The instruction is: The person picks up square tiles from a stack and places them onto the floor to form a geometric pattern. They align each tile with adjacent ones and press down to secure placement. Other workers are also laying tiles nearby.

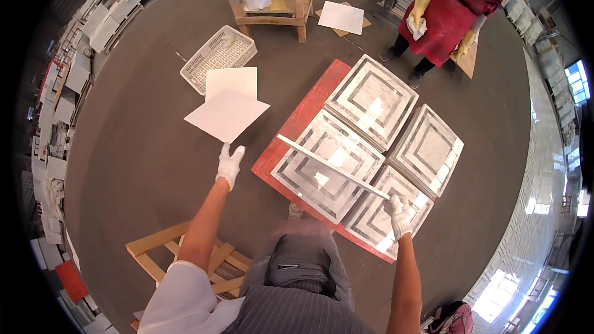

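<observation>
Seen from above, a person in a white sleeve and striped grey trousers stands over a dark workshop floor, both forearms reaching forward. A wooden frame [185, 260] lies near the feet at the lower left.

The right hand [400, 215], in a white glove, closes around the near end of a large square marble tile [331, 167] held on edge. Only its thin pale rim shows, a long light line slanting up and to the left. It is raised above four matching tiles [371, 148] laid flat in a square on a red board [297, 124]. Each flat tile is white and grey marble with nested square borders in darker grey, and glossy with bright reflections.

The left hand [229, 164], also gloved, hangs free over the floor, fingers loosely extended, gripping nothing.

Beyond it lie two plain white sheets [228, 108] and a white plastic crate [218, 57]. Farther off stands a wooden workbench [272, 0]. At the top right, another person in a red apron [442, 15] and yellow gloves stands holding a white cloth.
</observation>
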The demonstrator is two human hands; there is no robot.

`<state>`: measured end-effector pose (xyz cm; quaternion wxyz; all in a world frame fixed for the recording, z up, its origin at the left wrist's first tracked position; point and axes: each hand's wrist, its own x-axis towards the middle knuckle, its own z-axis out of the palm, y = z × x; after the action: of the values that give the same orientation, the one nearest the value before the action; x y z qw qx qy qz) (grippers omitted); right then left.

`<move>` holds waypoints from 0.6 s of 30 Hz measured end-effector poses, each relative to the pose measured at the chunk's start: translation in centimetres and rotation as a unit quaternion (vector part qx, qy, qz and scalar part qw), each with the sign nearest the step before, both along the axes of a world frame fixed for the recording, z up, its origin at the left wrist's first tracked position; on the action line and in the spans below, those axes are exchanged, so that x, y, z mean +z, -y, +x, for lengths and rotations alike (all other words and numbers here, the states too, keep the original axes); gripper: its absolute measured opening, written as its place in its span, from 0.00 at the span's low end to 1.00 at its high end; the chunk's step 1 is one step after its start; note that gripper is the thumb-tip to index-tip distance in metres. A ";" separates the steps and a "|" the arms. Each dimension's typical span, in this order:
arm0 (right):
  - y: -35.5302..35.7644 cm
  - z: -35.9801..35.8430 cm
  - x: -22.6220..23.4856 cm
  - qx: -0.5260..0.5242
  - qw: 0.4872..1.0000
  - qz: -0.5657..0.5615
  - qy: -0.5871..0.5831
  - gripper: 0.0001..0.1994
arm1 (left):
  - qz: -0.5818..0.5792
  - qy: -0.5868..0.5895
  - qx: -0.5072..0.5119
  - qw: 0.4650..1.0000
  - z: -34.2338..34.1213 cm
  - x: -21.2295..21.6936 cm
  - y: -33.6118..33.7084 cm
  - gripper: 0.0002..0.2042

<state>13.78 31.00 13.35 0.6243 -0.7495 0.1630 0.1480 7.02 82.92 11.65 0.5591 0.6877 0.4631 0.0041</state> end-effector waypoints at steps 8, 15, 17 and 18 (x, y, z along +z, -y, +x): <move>-0.7 -3.8 -0.1 0.022 1.000 -0.018 -0.008 0.14 | 0.358 0.048 -0.382 0.851 4.3 6.4 11.6 0.37; -1.2 -4.5 -2.1 -0.128 0.990 0.059 0.003 0.20 | 0.295 0.042 -0.423 0.856 5.4 9.3 12.3 0.31; -1.6 -4.2 -1.8 -0.097 0.990 0.080 -0.071 0.29 | 0.297 0.049 -0.412 0.860 4.8 8.6 11.8 0.30; -3.3 -4.7 1.7 -0.117 0.979 0.125 -0.108 0.32 | 0.312 0.057 -0.394 0.863 4.1 7.7 11.3 0.29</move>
<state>9.09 34.26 15.04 0.7046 -0.6210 0.2966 0.1730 11.10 71.59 19.37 0.2956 0.9500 0.0952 -0.0335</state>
